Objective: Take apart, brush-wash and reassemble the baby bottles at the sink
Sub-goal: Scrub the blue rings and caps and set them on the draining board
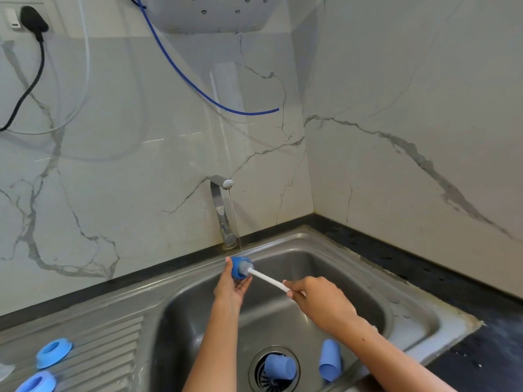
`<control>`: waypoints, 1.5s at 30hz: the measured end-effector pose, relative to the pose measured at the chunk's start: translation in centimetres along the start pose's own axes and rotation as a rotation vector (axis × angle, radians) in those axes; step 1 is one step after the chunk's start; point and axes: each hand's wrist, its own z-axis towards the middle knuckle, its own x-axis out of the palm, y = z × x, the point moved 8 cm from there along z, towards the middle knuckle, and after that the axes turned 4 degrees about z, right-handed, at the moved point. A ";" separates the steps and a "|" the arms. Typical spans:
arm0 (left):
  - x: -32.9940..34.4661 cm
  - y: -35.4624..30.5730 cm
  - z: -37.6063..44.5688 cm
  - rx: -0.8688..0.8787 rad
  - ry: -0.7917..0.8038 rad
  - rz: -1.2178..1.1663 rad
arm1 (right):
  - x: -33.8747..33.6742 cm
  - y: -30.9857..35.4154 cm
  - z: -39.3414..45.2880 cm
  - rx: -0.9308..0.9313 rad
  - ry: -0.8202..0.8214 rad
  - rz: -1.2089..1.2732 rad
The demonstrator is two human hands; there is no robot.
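We hold a small blue plastic bottle part (237,268) in our left hand (230,287), fingers curled round its far side and palm turned up, above the far-left corner of the stainless steel sink basin (334,267). A thin stream of water (235,219) falls from the chrome tap (222,210), mounted at the far rim of the sink, onto this part. Our right hand (317,302) pinches the white handle of the bottle brush (267,277) near its end; the handle slants up and left, and its grey bristle head sits inside the opening of the blue part.

Down in the basin, one blue cup-shaped cap (278,366) lies on its side over the round drain strainer (274,370) at the near edge. A second blue cap (329,360) lies just to the right of the drain, apart from the first.

On the ribbed draining board (107,343) at the near-left corner of the sink, two light blue screw rings (53,352) sit close together, one behind the other; the nearer ring (36,381) is partly cut off by the frame edge.

A blue hose (198,86) hangs across the marble wall above the tap.
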 end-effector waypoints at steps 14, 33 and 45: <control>0.3 0.3 0.1 -0.020 0.096 0.081 | -0.2 -2.2 0.3 0.099 0.237 0.415; 2.4 0.0 -0.6 0.264 0.083 0.211 | -0.2 -1.8 1.6 0.023 0.016 0.112; 3.0 -0.2 -1.4 0.083 0.173 -0.020 | -0.6 -2.1 1.4 -0.023 0.067 0.068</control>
